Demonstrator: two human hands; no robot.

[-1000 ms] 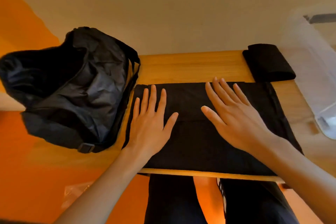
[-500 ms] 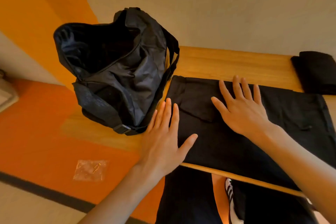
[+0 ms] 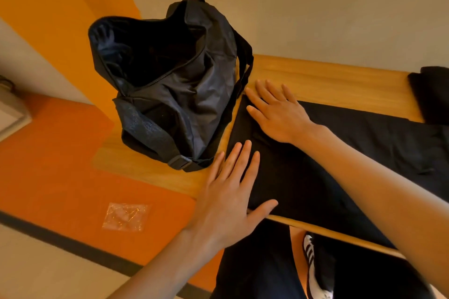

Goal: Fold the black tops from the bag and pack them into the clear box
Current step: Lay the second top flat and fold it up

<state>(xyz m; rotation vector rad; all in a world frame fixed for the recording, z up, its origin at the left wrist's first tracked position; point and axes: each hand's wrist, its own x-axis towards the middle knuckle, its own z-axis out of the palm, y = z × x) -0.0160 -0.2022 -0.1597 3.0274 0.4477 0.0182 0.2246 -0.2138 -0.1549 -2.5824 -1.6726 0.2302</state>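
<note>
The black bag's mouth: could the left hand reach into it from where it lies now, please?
Probably yes: the left hand lies flat beside the black bag, whose mouth gapes open upward with nothing between.

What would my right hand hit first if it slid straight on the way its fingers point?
Most likely the black bag, its strap just beyond the right hand; the gap is hard to judge.

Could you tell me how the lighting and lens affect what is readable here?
Head view: warm, soft light, no glare; the black top shows almost no fold detail; the bag is lost in shadow inside; the wide lens slants the table edges.
</note>
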